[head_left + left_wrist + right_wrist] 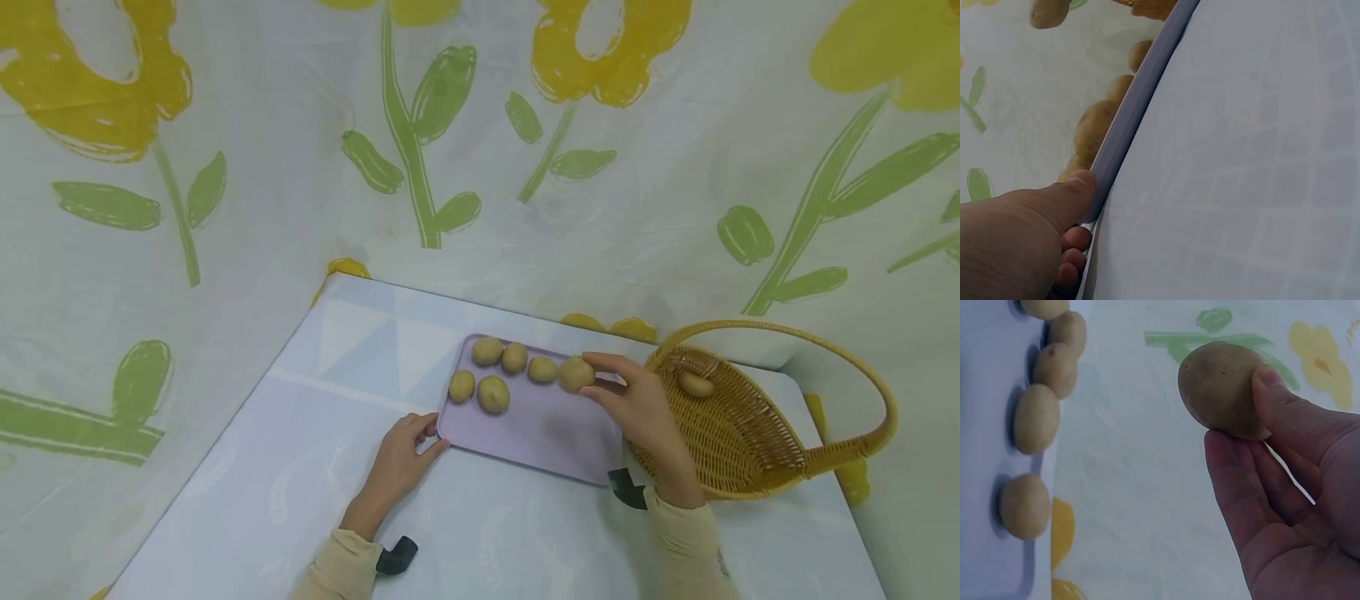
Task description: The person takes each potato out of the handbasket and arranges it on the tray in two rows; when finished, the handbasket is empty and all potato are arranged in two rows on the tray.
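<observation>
My right hand (637, 404) pinches a round potato (1222, 389) between thumb and fingertips. In the head view this potato overlaps the tray's far right part; the right wrist view shows it raised above the tray. Several potatoes (493, 394) lie on the lilac tray (555, 433), toward its far edge and left end. My left hand (401, 458) grips the tray's near left corner, thumb on the rim and the other fingers curled beneath it in the left wrist view. One more potato (696, 384) sits inside the wicker basket (712, 442), right beside my right hand.
The basket's tall arched handle (847, 358) rises over its right side. Everything stands on a pale patterned table (300, 467), with a flower-printed curtain (480, 167) behind it. The basket stands close to the tray's right end, near the table's right edge.
</observation>
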A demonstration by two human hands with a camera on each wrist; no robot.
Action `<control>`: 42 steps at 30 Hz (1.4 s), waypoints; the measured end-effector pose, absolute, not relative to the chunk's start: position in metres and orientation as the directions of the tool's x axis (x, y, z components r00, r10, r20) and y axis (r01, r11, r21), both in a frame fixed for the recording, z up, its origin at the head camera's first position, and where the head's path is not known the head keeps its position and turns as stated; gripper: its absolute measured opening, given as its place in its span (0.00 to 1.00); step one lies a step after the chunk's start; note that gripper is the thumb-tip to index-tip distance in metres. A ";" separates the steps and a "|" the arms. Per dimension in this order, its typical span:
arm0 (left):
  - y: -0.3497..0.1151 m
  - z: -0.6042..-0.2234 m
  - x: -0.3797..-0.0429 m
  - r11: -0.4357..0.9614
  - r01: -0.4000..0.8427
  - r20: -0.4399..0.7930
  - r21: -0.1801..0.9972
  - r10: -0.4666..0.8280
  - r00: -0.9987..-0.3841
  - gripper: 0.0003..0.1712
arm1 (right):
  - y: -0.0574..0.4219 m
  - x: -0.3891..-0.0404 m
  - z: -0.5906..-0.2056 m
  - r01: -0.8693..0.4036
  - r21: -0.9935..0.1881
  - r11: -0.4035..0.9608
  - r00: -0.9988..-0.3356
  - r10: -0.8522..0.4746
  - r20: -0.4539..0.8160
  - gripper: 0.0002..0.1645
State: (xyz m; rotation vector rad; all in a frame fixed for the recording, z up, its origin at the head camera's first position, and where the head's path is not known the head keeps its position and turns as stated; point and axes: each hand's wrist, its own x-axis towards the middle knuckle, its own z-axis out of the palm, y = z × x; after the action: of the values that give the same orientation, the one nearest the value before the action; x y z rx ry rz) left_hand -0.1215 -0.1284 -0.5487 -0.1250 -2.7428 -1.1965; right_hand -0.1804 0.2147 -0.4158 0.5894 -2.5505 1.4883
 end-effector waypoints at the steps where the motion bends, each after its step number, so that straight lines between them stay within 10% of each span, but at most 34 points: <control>1: -0.128 -0.548 -0.121 0.679 0.134 0.166 0.722 0.018 -0.986 0.23 | 0.212 -0.182 -0.418 -0.393 -0.810 0.436 -0.915 -0.270 0.299 0.28; 42: -0.128 -0.544 -0.122 0.683 0.138 0.172 0.717 0.019 -0.985 0.23 | 0.155 -0.199 -0.489 -0.115 -0.830 0.546 -0.986 -0.163 0.029 0.28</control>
State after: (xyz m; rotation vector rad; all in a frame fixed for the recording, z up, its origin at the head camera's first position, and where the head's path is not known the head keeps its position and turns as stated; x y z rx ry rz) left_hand -0.1223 -0.1285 -0.5439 -0.1292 -2.7424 -1.1869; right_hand -0.1987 0.1547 -0.4892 0.2526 -2.8077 1.5006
